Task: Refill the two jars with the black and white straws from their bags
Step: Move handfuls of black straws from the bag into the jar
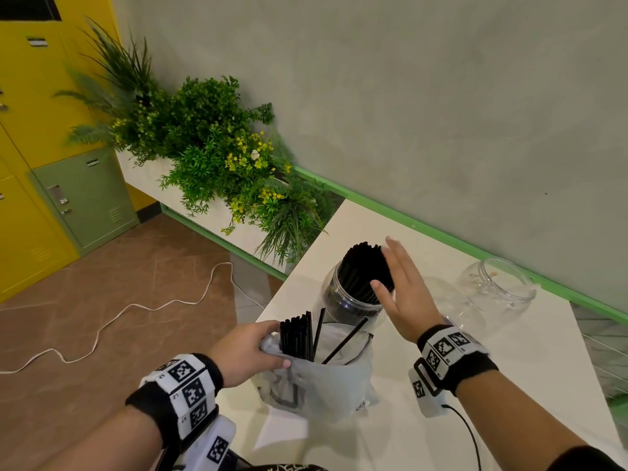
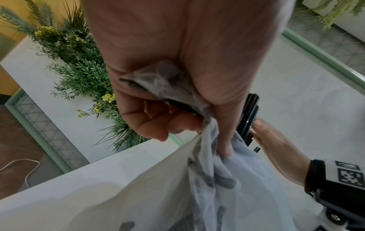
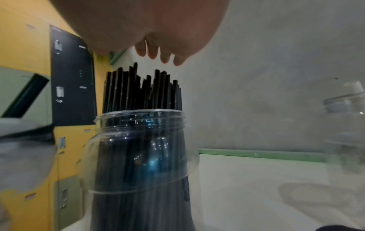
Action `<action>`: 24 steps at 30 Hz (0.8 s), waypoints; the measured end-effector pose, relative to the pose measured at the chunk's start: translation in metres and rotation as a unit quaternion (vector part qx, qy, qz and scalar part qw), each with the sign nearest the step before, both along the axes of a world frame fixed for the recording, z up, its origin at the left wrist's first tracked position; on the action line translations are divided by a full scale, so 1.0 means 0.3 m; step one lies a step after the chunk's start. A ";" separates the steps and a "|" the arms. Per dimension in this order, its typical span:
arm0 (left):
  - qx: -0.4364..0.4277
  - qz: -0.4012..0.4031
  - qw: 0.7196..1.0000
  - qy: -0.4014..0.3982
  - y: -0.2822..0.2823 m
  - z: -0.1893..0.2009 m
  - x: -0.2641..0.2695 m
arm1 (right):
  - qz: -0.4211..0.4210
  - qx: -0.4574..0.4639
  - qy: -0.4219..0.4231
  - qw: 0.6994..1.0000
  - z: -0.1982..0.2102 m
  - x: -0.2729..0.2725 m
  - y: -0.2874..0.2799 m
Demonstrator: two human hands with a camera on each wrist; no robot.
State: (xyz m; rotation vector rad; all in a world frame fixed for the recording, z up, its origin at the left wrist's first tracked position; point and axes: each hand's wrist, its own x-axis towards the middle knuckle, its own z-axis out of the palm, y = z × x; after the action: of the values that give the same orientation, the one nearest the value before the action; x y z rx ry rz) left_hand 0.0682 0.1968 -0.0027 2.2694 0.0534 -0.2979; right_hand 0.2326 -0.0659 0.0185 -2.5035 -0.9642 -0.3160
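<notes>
A clear jar (image 1: 343, 300) (image 3: 142, 164) packed with black straws (image 1: 365, 270) (image 3: 142, 90) stands on the white table (image 1: 509, 362). My right hand (image 1: 404, 290) (image 3: 158, 53) is open, flat fingers beside and over the straw tops. My left hand (image 1: 248, 351) (image 2: 168, 96) grips the rim of a translucent bag (image 1: 326, 382) (image 2: 207, 187) that still holds black straws (image 1: 299, 334). A second clear jar (image 1: 496, 283) (image 3: 345, 132) stands to the right and looks empty. No white straws are in view.
Plants in a white planter (image 1: 217, 154) sit beyond the table's left end. Yellow and green lockers (image 1: 44, 164) stand at the far left. A white cable (image 1: 119, 311) trails on the brown floor. A grey wall with a green ledge (image 1: 441, 236) borders the table's far side.
</notes>
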 end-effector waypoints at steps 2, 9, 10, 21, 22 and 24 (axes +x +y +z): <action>-0.005 0.002 1.000 0.003 0.004 -0.007 0.001 | 0.024 -0.064 0.021 0.997 -0.005 0.008 0.003; 0.001 0.006 1.000 -0.003 0.005 -0.004 -0.004 | 0.013 -0.145 0.005 0.989 0.014 0.052 0.025; 0.001 0.006 1.000 -0.004 0.007 -0.003 -0.005 | 0.015 -0.167 0.004 0.986 0.014 0.060 0.033; -0.019 0.015 1.000 -0.004 0.020 -0.003 -0.003 | 0.038 -0.247 -0.001 0.968 0.056 0.175 0.136; -0.020 0.014 1.000 -0.006 0.022 -0.009 -0.001 | 0.026 -0.241 -0.015 0.970 0.051 0.171 0.139; -0.022 0.016 1.000 -0.005 0.024 -0.014 0.000 | 0.002 -0.224 -0.051 0.973 0.048 0.162 0.150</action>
State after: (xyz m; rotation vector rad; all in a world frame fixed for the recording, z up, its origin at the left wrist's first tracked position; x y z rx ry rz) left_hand 0.0682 0.2039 -0.0068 2.2239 0.0772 -0.2693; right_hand 0.2812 -0.0208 0.0329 -2.9139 -1.1913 -0.2489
